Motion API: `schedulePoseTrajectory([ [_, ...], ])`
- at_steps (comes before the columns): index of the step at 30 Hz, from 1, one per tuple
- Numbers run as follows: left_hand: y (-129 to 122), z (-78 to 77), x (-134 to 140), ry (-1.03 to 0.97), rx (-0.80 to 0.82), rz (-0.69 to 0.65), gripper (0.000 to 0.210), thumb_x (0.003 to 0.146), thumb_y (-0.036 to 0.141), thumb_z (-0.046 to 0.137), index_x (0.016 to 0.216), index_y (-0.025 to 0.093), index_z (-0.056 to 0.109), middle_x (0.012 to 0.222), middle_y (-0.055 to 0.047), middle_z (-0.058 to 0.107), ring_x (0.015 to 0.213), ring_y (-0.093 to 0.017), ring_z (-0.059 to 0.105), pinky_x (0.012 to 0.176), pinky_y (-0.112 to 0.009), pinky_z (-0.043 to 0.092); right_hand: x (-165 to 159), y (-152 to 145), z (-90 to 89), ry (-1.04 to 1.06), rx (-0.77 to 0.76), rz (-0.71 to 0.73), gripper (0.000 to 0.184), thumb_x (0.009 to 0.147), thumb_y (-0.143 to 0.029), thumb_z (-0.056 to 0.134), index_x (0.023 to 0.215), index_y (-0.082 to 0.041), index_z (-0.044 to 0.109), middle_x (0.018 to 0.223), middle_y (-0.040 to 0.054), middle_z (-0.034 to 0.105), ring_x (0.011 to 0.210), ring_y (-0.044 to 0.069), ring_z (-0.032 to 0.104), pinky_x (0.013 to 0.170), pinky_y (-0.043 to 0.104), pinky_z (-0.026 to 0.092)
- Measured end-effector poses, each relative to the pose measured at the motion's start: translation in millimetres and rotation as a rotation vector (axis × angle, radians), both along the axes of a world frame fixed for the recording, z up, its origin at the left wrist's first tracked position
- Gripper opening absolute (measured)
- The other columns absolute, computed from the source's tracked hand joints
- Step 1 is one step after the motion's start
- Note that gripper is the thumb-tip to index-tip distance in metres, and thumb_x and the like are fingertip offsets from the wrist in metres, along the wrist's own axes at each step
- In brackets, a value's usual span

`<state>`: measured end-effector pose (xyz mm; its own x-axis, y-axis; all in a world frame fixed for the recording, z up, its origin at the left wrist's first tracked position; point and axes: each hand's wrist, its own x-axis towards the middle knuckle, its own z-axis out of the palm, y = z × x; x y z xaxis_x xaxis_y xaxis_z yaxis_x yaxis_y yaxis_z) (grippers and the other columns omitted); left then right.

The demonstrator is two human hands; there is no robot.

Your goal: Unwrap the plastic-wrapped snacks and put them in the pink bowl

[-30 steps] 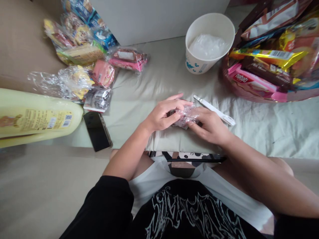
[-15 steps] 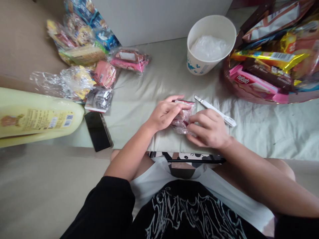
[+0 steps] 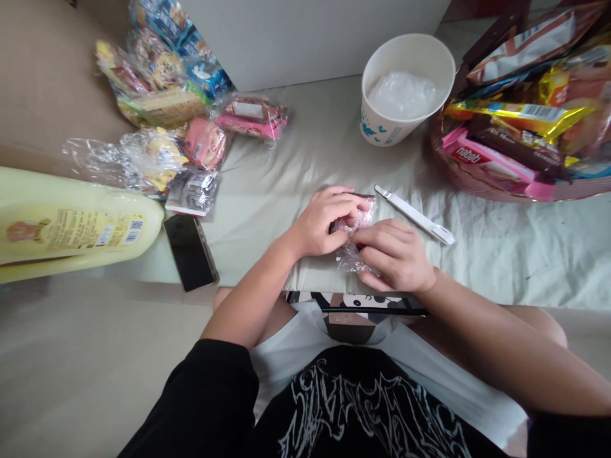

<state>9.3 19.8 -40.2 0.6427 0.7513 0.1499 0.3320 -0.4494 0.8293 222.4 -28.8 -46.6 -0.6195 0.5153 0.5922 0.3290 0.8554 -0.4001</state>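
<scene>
A small red and pink snack pack in clear plastic wrap (image 3: 363,215) lies on the cloth in front of me, partly covered by my fingers. My left hand (image 3: 324,219) is curled over its left side, thumb and fingers closed on it. From the right, my right hand (image 3: 398,254) pinches the crinkled plastic at the near end. Just beyond my right hand lies a white, slim cutter (image 3: 415,213), touched by neither hand. What exactly is printed on the pack cannot be read.
A white paper tub (image 3: 408,83) holding clear plastic stands at the back. Right of it is a pink basket (image 3: 477,184) heaped with snacks. On the left are wrapped snacks (image 3: 162,105), a phone (image 3: 189,252) and a large yellow bottle (image 3: 76,222).
My left fingers have curled in further over the pack, the thumb now nearer the right hand. My right hand has shifted slightly towards me, with the plastic drawn nearer. The view has moved slightly.
</scene>
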Motion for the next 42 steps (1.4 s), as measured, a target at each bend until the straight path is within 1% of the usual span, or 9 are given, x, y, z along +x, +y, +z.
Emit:
schedulePoseTrajectory([
  [4,0.7,-2.2,1.3,-0.063,0.002,0.026,0.01,0.083,0.018,0.049,0.082,0.024,0.057,0.115,-0.004,0.08,0.113,-0.025,0.071,0.112,-0.05,0.047,-2.8,1.0,0.2,0.03,-0.209,0.013,0.011,0.091,-0.023,0.056,0.082,-0.025,0.063,0.083,0.0043,0.072,0.087,0.023,0.072,0.075,0.039,0.059],
  [6,-0.5,-4.0,4.0,-0.099,0.005,0.109,0.009,0.089,0.024,0.052,0.095,0.025,0.06,0.109,-0.005,0.08,0.108,-0.024,0.073,0.105,-0.046,0.051,-3.6,1.7,2.6,0.065,-0.304,0.001,0.013,0.091,-0.022,0.056,0.08,-0.024,0.063,0.079,0.004,0.072,0.083,0.022,0.072,0.074,0.039,0.059],
  [9,-2.3,-7.0,6.4,-0.134,-0.011,0.124,0.029,0.09,0.03,0.063,0.118,0.025,0.057,0.113,-0.008,0.08,0.111,-0.026,0.074,0.102,-0.044,0.052,-4.4,2.7,7.3,0.115,-0.409,-0.076,0.013,0.091,-0.02,0.058,0.08,-0.023,0.062,0.073,0.0022,0.07,0.07,0.018,0.068,0.067,0.034,0.055],
  [19,-5.4,-10.9,2.1,-0.13,-0.132,0.067,0.06,0.083,0.014,0.071,0.138,0.027,0.053,0.127,-0.008,0.077,0.123,-0.026,0.071,0.111,-0.044,0.052,-9.6,6.6,3.6,0.126,-0.464,-0.453,0.013,0.088,-0.025,0.064,0.078,-0.024,0.055,0.069,-0.0007,0.06,0.061,0.015,0.053,0.058,0.031,0.046],
  [23,-5.3,-9.2,-1.1,-0.21,-0.186,0.065,0.056,0.084,0.015,0.068,0.137,0.026,0.054,0.127,-0.009,0.076,0.122,-0.024,0.072,0.108,-0.041,0.055,-9.2,10.3,-1.1,0.128,-0.512,-0.594,0.015,0.086,-0.028,0.067,0.098,-0.024,0.059,0.091,0.0045,0.066,0.07,0.017,0.059,0.061,0.033,0.051],
  [27,-2.7,-8.1,-5.6,-0.272,-0.2,0.013,0.054,0.085,0.023,0.069,0.136,0.027,0.053,0.129,-0.01,0.073,0.124,-0.025,0.07,0.108,-0.042,0.056,-8.4,12.3,-4.2,0.087,-0.472,-0.554,0.034,0.085,-0.03,0.067,0.117,-0.022,0.059,0.123,0.0143,0.068,0.096,0.026,0.067,0.079,0.043,0.057],
  [30,-3.9,-8.2,-3.5,-0.204,-0.116,0.007,0.066,0.076,0.029,0.08,0.136,0.028,0.053,0.14,-0.012,0.064,0.132,-0.03,0.063,0.113,-0.047,0.052,-7.1,12.2,-4.4,0.007,-0.505,-0.506,0.039,0.085,-0.032,0.066,0.122,-0.022,0.06,0.111,0.012,0.074,0.099,0.03,0.069,0.086,0.047,0.056],
  [33,-6.5,-7.9,1.1,-0.089,-0.032,0.085,0.064,0.074,0.019,0.077,0.134,0.027,0.056,0.149,-0.014,0.054,0.141,-0.032,0.054,0.118,-0.049,0.048,-5.7,10.9,-3.3,-0.022,-0.508,-0.508,0.036,0.086,-0.036,0.065,0.119,-0.021,0.061,0.105,0.0119,0.074,0.096,0.031,0.068,0.084,0.047,0.055],
  [42,0.7,-16.5,-4.1,-0.27,-0.216,0.123,0.033,0.084,0.017,0.066,0.117,0.022,0.063,0.122,-0.008,0.067,0.11,-0.02,0.067,0.095,-0.034,0.056,-5.3,9.8,2.9,-0.021,-0.497,-0.484,0.041,0.089,-0.038,0.062,0.125,-0.02,0.059,0.126,0.0164,0.07,0.115,0.034,0.066,0.098,0.051,0.053],
])
